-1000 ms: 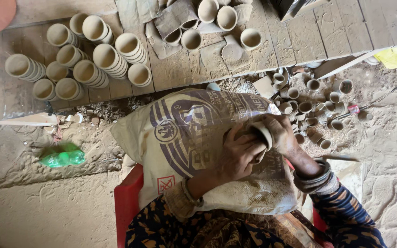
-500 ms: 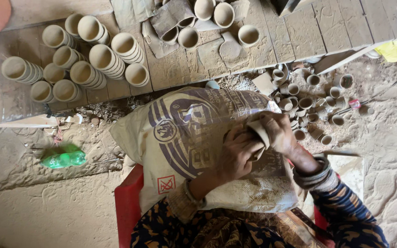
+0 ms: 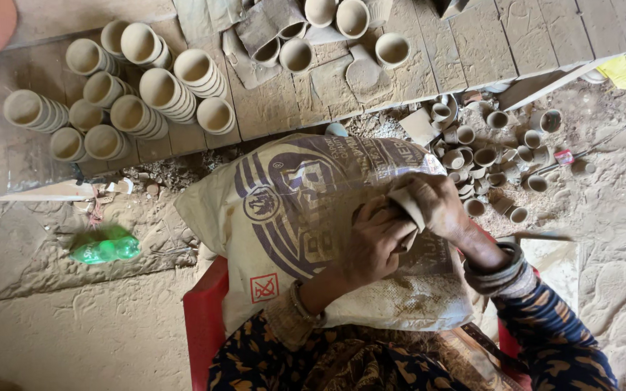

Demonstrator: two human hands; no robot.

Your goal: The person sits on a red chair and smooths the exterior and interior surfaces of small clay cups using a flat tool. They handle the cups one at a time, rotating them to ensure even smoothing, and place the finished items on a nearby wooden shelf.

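Stacked clay cups (image 3: 146, 90) on brick ledge (image 3: 472, 43), loose small cups (image 3: 487, 156) right, printed sack (image 3: 291, 210) over lap, left hand (image 3: 374, 242) and right hand (image 3: 436, 206) together, both clamped on one clay cup (image 3: 409, 210)

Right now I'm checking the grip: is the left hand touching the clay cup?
Touching. The head view shows the left hand pressed against the clay cup, its fingers wrapped at the lower side with no gap, while the right hand covers the cup from above.

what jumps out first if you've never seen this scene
Both hands, left hand and right hand, grip a small clay cup over a printed woven sack at centre. Stacks of clay cups lie on boards upper left; a green plastic bottle lies on the dusty ground left.
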